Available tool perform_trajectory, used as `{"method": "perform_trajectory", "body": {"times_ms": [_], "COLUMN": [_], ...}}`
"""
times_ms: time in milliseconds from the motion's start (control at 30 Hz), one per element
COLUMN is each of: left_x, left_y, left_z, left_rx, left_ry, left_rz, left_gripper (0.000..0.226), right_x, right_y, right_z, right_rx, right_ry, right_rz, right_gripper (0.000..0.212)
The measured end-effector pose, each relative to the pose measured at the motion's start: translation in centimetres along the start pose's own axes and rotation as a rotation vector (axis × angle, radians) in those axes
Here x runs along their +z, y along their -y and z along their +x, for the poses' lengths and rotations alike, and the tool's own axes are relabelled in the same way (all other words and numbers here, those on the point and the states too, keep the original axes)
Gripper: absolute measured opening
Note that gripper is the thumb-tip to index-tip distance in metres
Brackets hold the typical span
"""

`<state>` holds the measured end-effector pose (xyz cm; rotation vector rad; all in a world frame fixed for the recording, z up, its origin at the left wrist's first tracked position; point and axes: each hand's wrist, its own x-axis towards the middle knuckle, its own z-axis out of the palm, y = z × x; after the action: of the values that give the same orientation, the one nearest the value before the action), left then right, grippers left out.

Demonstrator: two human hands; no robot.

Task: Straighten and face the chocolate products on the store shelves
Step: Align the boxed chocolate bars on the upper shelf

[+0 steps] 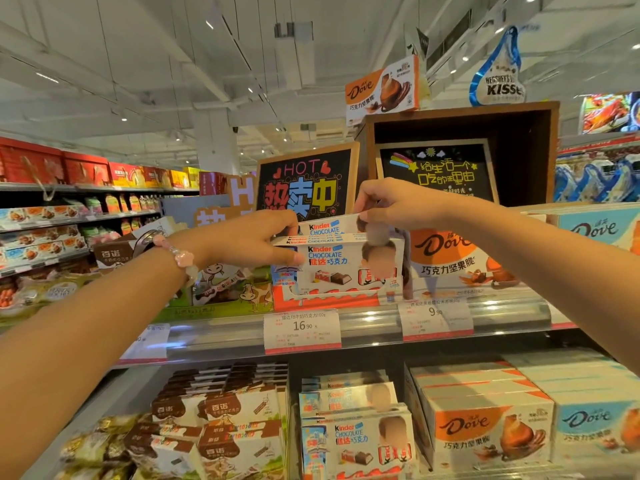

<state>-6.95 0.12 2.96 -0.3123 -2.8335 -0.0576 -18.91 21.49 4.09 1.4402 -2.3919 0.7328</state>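
Two bare arms are reaching up and forward to the upper shelf (367, 323), meeting at a stack of Kinder chocolate boxes (343, 261) standing in a red and white display tray (329, 299). The left hand (249, 242), wearing a pink bead bracelet (176, 252) at the wrist, is curling around the left end of the boxes, its thumb lying across the front face of the foremost box. The right hand (394, 204) is arching over from above with the wrist bent down, its fingertips pinching the top edge of the rear box (329, 226), which is sitting higher than the others. An orange Dove box (446, 254) is standing just beside the stack on the right, and a cow-print chocolate carton (225, 285) on the left. Two price tags (302, 329) are hanging from the shelf rail below.
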Motion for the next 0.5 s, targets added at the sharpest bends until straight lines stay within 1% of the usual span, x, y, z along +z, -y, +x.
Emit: {"method": "perform_trajectory", "body": {"times_ms": [67, 133, 200, 267, 333, 367, 400, 467, 500], "left_x": [0.0, 0.0, 0.0, -0.1, -0.5, -0.6, -0.7, -0.9, -1.0], "left_y": [-0.1, -0.2, -0.1, -0.2, -0.5, -0.6, -0.4, 0.3, 0.6], "left_z": [-0.1, -0.1, -0.1, -0.1, -0.2, -0.1, 0.2, 0.6, 0.8], "left_rx": [-0.011, -0.01, -0.013, -0.017, -0.026, -0.039, -0.056, -0.091, -0.094], "left_ry": [0.022, 0.042, 0.07, 0.075, 0.061, 0.037, -0.001, -0.051, -0.045], "left_rz": [0.005, 0.006, 0.006, 0.011, -0.104, -0.182, -0.243, -0.226, -0.191], "left_gripper": [0.027, 0.028, 0.031, 0.038, 0.046, 0.043, 0.034, 0.01, 0.011], "right_x": [-0.3, -1.0, -1.9, -2.4, -2.5, -2.4, -2.3, -1.9, -1.7], "right_y": [0.2, 0.4, 0.5, 0.4, 0.1, -0.1, -0.2, -0.5, -0.7], "right_z": [0.1, 0.1, 0.2, 0.0, -0.3, -0.5, -0.6, -0.9, -1.1], "right_rx": [0.016, 0.026, 0.03, 0.052, 0.064, 0.062, 0.058, 0.057, 0.061], "right_ry": [0.052, 0.124, 0.175, 0.189, 0.192, 0.187, 0.174, 0.135, 0.117], "right_rz": [0.023, 0.028, -0.057, -0.123, -0.109, -0.089, -0.067, -0.018, 0.014], "right_gripper": [0.006, 0.012, 0.019, 0.023, 0.021, 0.018, 0.017, 0.017, 0.017]}}
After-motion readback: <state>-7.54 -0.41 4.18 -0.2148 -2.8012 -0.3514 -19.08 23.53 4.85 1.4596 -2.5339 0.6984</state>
